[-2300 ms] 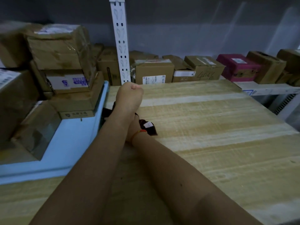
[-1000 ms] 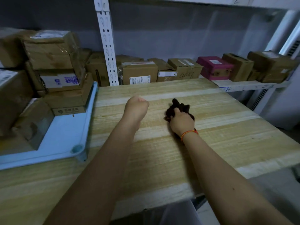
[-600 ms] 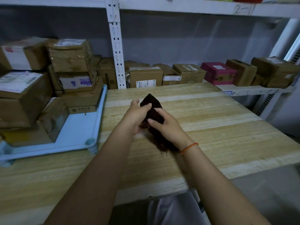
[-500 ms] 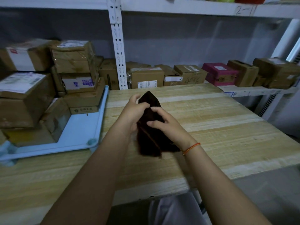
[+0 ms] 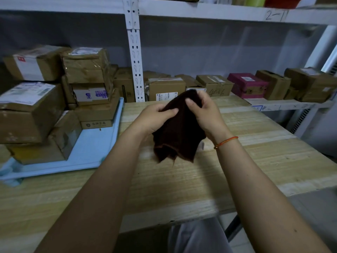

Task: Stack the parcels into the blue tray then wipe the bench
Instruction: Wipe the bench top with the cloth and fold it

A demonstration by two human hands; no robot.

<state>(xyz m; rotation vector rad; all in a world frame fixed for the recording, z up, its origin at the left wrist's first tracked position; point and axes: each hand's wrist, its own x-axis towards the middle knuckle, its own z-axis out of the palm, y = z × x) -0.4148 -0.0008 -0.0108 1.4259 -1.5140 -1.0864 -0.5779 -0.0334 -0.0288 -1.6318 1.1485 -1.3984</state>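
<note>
- Head view: my left hand (image 5: 154,118) and my right hand (image 5: 204,114) both hold the dark brown wiping cloth (image 5: 177,132) up in the air above the pale wooden bench (image 5: 246,143). My left fingers (image 5: 168,111) curl and pinch its upper left edge, and my right fingers (image 5: 191,103) curl over its top corner. The cloth hangs bunched below my hands, with its lower hem just clear of the wood.
- The brown cardboard parcels (image 5: 85,83) are piled on the flat light-blue tray (image 5: 94,152), which sits on the bench to my left, so I judge the stacking done and the wiping is the step in hand.
- To do it well, I should refold the cloth into a flat pad while I have both hands on it, so that no loose hem drags.
- Then I should lay it down flat and press with one palm, working in long overlapping strokes along the grain.
- I should keep the strokes away from the tray rim, lest I nudge the stack.
- More cardboard boxes and a magenta box (image 5: 246,85) stand on the white shelf (image 5: 284,103) behind; these I leave alone.
</note>
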